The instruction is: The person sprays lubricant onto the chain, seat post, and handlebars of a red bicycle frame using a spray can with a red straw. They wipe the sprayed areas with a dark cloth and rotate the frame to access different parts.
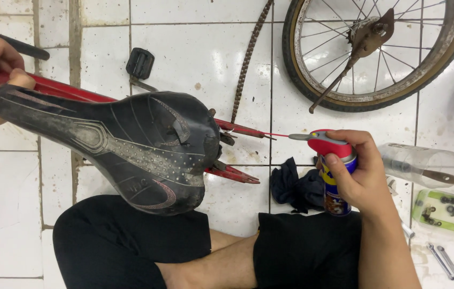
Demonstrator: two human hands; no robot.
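Spray can [335, 182], red-capped, thin red straw

Bright, even indoor light on a glossy white floor

Light falls from above: the floor tiles [205, 59] show soft, smeared glare patches, and the saddle [125, 144] throws only a faint shadow beneath it. The black shorts [130, 241] lose detail in darkness. Focus is sharp throughout, with no motion blur; tile lines bend slightly toward the frame edges.
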